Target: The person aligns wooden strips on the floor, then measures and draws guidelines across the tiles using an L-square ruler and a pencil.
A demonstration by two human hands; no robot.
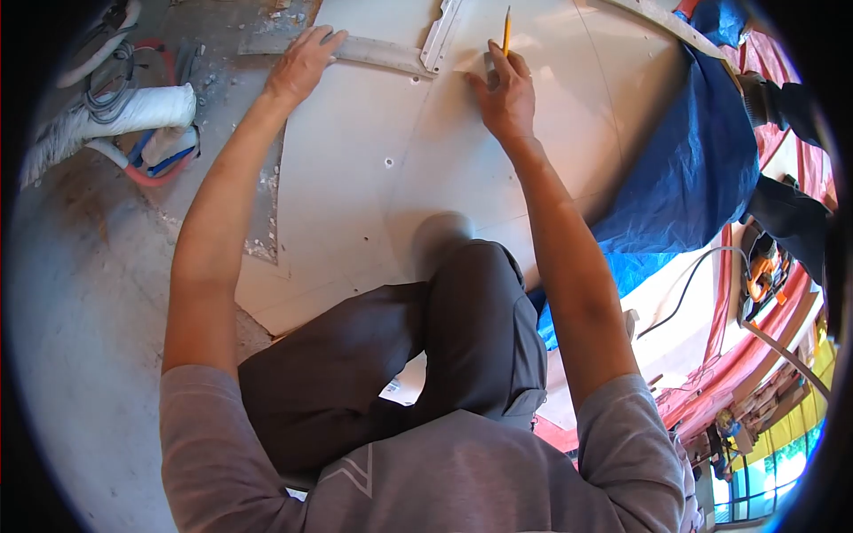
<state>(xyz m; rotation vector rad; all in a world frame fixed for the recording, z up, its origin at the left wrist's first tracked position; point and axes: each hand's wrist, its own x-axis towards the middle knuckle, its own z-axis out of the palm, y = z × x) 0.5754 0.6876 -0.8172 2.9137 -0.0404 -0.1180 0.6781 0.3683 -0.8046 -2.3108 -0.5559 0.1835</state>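
My left hand (pixel 305 64) is closed over the long blade of a metal carpenter's square (pixel 382 55), near its left end. The square lies on a large pale board (pixel 338 160), its other leg pointing away from me at the top. My right hand (pixel 505 96) holds a yellow pencil (pixel 507 32) between thumb and fingers, with the pencil's sharpened end upward. That hand is above the board, to the right of the square and apart from it. Thin lines and a few small holes mark the board.
My bent knee (pixel 480 266) is over the board's near part. Blue tarp (pixel 693 169) covers its right side. At left, a white-wrapped pipe (pixel 142 111) and cables lie on the dusty concrete floor (pixel 80 311). Orange-and-black tools (pixel 762 271) and pink sheeting are far right.
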